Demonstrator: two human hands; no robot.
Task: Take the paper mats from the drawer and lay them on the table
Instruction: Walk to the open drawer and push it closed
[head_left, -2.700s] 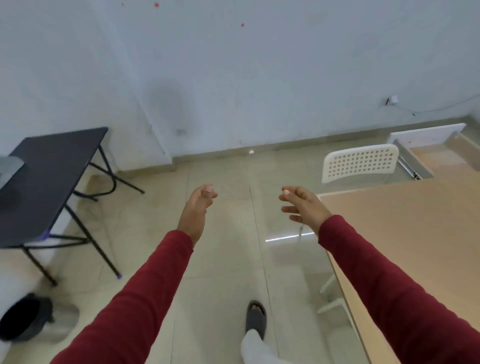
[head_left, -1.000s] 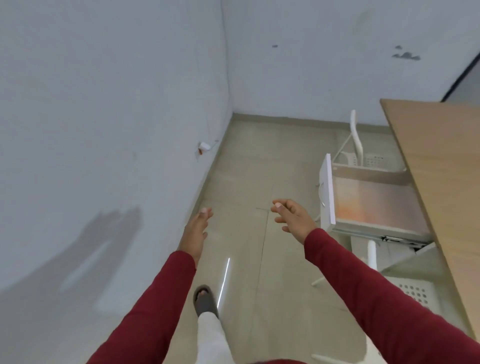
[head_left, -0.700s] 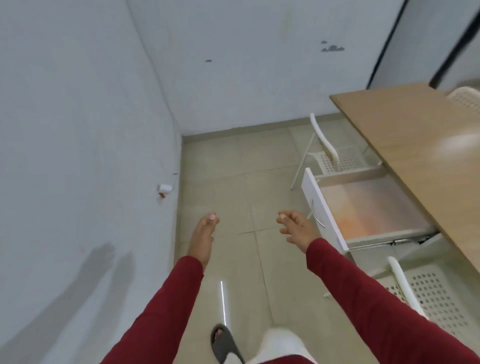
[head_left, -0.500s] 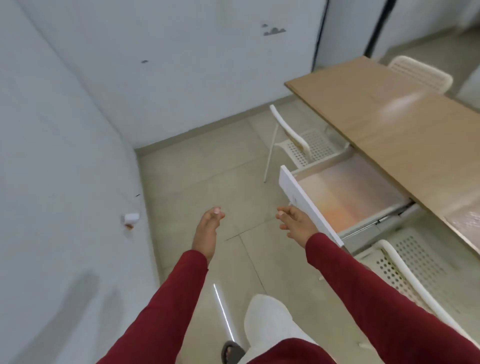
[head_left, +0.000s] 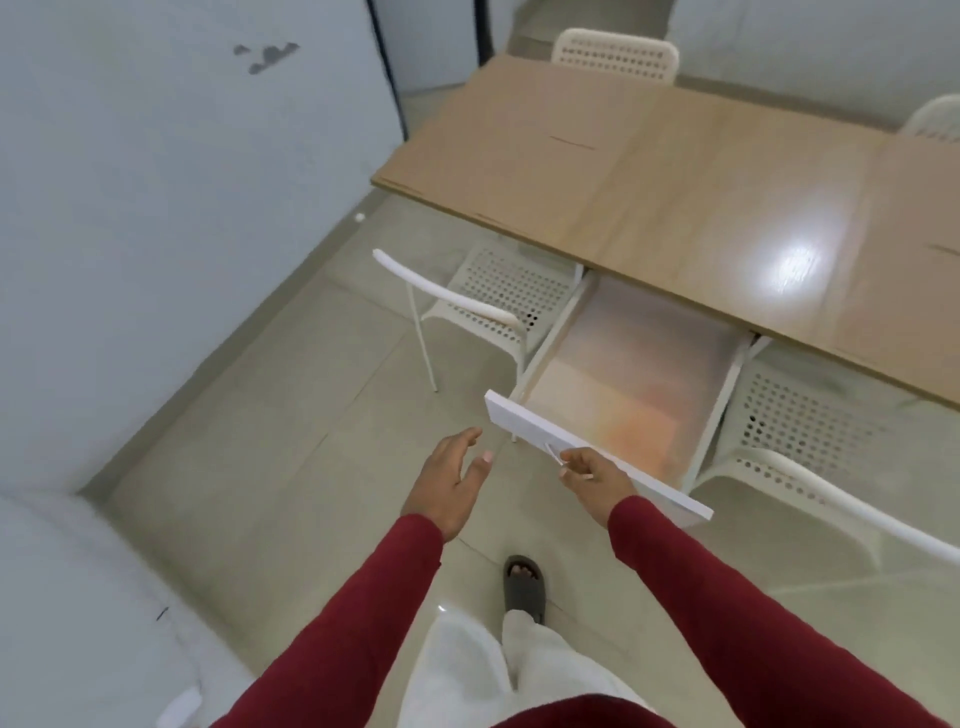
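A white drawer (head_left: 582, 457) stands pulled out from under the long wooden table (head_left: 675, 182). Flat in its bottom lie pale, orange-tinted paper mats (head_left: 623, 395), blurred, so I cannot count them. My right hand (head_left: 592, 475) hovers at the drawer front, right beside its thin wire handle (head_left: 553, 451), fingers loosely curled and holding nothing. My left hand (head_left: 452, 478) hangs over the floor to the left of the drawer, fingers straight and empty.
White perforated chairs flank the drawer on the left (head_left: 483, 306) and right (head_left: 805, 441); two more stand at the table's far side (head_left: 615, 52). A white wall (head_left: 156, 208) runs along the left. My sandalled foot (head_left: 524, 587) is on the tiled floor.
My view has swung right and I have stepped closer, so the drawer and table now lie straight ahead. My right hand has come up to the drawer front; both hands stay empty.
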